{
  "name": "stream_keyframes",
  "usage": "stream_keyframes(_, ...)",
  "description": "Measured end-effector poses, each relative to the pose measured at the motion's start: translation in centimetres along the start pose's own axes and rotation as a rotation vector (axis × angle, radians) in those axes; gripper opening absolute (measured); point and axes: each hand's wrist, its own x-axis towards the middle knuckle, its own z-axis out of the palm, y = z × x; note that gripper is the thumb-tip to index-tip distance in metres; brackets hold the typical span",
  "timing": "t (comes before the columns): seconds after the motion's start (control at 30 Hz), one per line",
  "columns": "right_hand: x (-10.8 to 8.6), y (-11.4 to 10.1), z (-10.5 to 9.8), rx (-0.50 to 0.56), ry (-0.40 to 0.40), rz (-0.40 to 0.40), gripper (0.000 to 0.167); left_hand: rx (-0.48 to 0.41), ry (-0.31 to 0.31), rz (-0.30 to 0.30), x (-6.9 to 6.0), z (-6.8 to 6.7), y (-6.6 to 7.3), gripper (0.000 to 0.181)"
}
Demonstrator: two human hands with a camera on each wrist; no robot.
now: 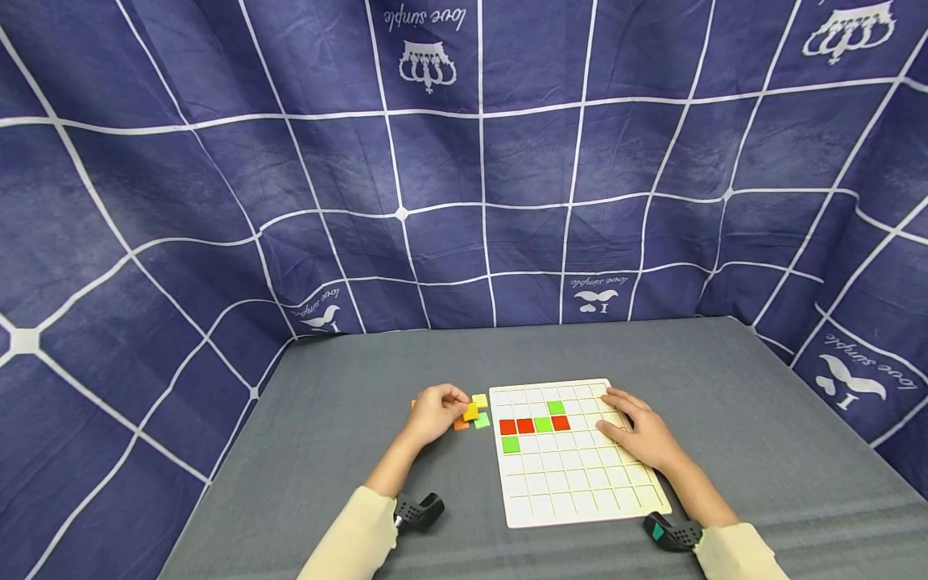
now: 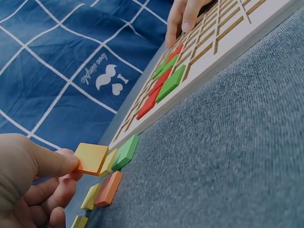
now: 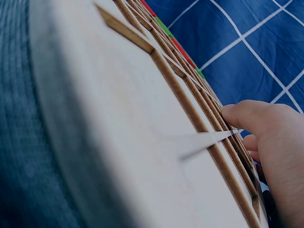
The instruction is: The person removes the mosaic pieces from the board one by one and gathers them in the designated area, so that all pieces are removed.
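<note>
Against blue cloth [image 1: 435, 165], the left hand [image 1: 433, 414] pinches a yellow tile [image 2: 91, 158]; right of it, the straight-fingered right hand [image 1: 644, 435] touches a board [image 1: 518, 514].

A dark blue cloth [image 1: 529, 161] hangs in folds behind the table [image 1: 362, 362] and along both its sides, crossed by white lines [image 1: 480, 48]. Its white crowns [image 1: 428, 68], moustaches [image 1: 597, 296] and lettering [image 1: 425, 18] appear upside down. The tabletop is grey and fabric-like, wrinkled at the near right.
</note>
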Motion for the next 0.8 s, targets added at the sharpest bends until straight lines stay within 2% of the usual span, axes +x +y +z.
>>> stream_keyframes(0.23,-0.1,-0.1,-0.1,0.002,-0.004,0.01,0.057,0.003,0.005,-0.022,-0.2,-0.4,-0.4,0.006)
stream_keyframes(0.47,0.0,0.1,0.1,0.001,-0.007,0.018,0.058,-0.022,0.017,-0.005,-0.4,-1.1,-0.7,0.005)
stream_keyframes(0.8,0.1,0.2,0.3,0.011,-0.006,0.012,0.058,-0.017,0.007,-0.038,-0.6,-2.2,-1.0,0.007)
